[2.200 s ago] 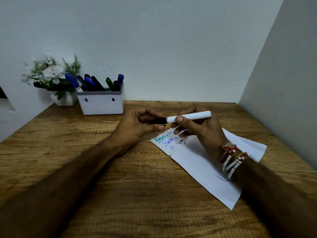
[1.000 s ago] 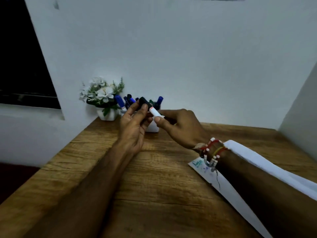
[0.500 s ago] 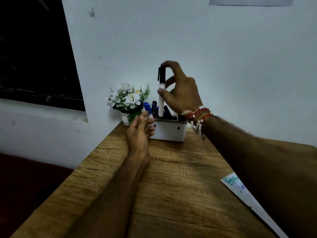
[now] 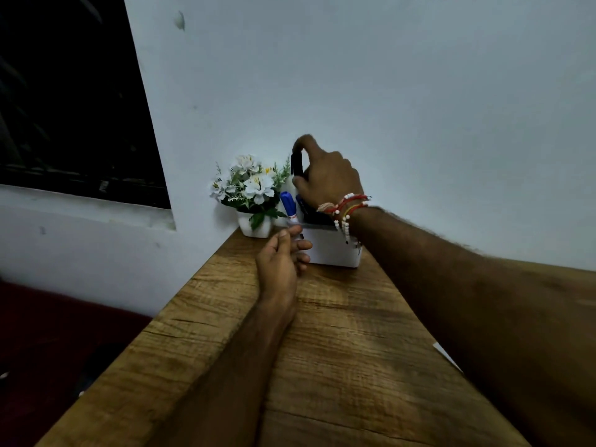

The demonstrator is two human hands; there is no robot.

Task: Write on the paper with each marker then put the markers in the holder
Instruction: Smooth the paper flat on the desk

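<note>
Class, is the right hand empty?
No, the right hand grips a marker upright over the holder.

Rough-grained matt wooden table (image 4: 338, 333), smooth white plastic holder (image 4: 332, 253), glossy black-capped marker (image 4: 296, 164), matt painted wall (image 4: 419, 91)

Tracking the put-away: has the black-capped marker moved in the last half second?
Yes. The black-capped marker dropped toward the holder; its cap is now level with the flowers.

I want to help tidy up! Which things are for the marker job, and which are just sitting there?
For the job: black-capped marker in the right hand, blue-capped marker, white holder, paper corner.
Just sitting there: flower pot, dark window.
</note>
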